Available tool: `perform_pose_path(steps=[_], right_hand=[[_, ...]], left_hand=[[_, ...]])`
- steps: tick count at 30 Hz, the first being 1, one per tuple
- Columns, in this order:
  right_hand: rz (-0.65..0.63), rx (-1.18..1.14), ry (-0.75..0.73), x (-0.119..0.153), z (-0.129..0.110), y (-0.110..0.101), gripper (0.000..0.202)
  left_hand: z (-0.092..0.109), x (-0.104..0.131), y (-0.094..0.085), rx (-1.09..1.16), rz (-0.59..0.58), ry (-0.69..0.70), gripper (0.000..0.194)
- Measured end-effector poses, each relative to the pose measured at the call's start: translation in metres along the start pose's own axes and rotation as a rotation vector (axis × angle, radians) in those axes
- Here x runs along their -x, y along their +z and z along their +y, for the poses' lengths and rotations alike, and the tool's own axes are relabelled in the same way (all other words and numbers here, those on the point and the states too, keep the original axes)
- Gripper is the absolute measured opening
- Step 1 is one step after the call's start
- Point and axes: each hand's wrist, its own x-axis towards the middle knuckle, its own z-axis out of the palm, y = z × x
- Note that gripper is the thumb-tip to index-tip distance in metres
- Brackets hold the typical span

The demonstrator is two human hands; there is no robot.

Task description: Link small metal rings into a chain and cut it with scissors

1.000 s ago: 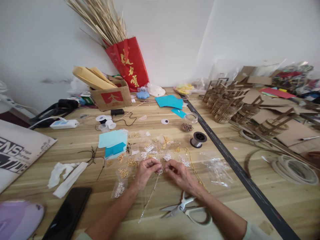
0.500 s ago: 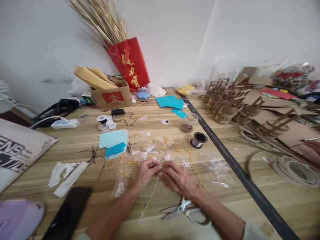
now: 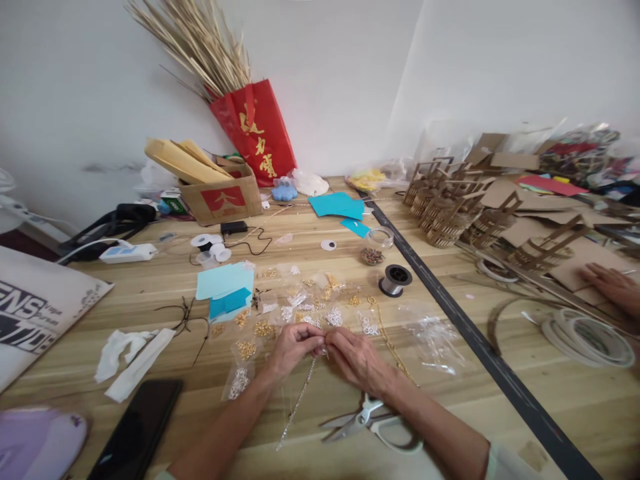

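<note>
My left hand [image 3: 294, 348] is closed in a pinch at the upper end of a silver chain [image 3: 300, 403], which hangs and trails down toward me. My right hand [image 3: 354, 355] is pinched too, its fingertips meeting the left ones at that same end. Whatever small piece lies between the fingertips is hidden. White-handled scissors [image 3: 364, 420] rest on the table below my right wrist. Just beyond my hands lie small bags of gold findings [image 3: 264, 327] and silver findings [image 3: 334, 316]. A gold chain [image 3: 387, 333] runs beside my right hand.
A wire spool [image 3: 395, 280] and a bead dish [image 3: 373, 256] stand farther back. Blue cards [image 3: 225, 280] and a black phone [image 3: 137, 427] are on the left. Small bamboo baskets [image 3: 445, 207] and another person's hand [image 3: 613, 287] are on the right.
Both my hands stay pinched together, with only a slight shift of the fingers. The other person's hand has come farther into view from the right edge. The whole view has shifted slightly.
</note>
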Motion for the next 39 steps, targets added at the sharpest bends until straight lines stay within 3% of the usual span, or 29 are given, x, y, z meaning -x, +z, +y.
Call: perform_pose_path(steps=[11, 19, 24, 30, 39], right_hand=[[0.035, -0.057, 0.062, 0.003, 0.003, 0.006, 0.015], [0.014, -0.053, 0.117, 0.005, 0.005, 0.012, 0.017], [0.023, -0.116, 0.154, 0.005, 0.004, 0.011, 0.016], [0.045, -0.216, 0.21, 0.002, 0.003, 0.007, 0.015], [0.045, -0.086, 0.159, 0.007, 0.006, 0.016, 0.017]], left_hand=[[-0.003, -0.002, -0.001, -0.031, -0.04, -0.015, 0.025], [-0.013, -0.002, 0.0, -0.343, 0.011, 0.162, 0.008], [-0.013, -0.001, 0.001, -0.482, 0.022, 0.25, 0.009], [-0.008, 0.001, 0.004, -0.442, 0.042, 0.218, 0.007], [-0.01, 0.005, 0.008, -0.428, 0.06, 0.192, 0.008]])
